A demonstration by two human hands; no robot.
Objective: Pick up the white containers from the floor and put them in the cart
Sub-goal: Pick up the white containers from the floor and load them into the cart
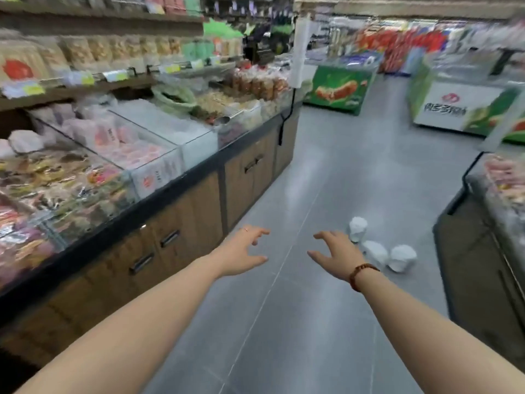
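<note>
Both hands are stretched out over the grey tiled floor [284, 336] of a shop aisle, empty, with fingers spread wide and slightly bent: the left hand [241, 251] wears a thin ring [246, 229], and the right hand [335, 254] has a brown bead bracelet [362, 275] at the wrist. Three white containers [375, 251] sit close together on the floor just to the right of the right hand, which does not touch them. On the left are clear bins of packaged snacks [99, 166] under shelves with yellow price tags [34, 89], too blurred to read. Farther off, a freezer chest [454, 109] has a white panel with a round red logo and dark Chinese characters, blurred beyond reading.
</note>
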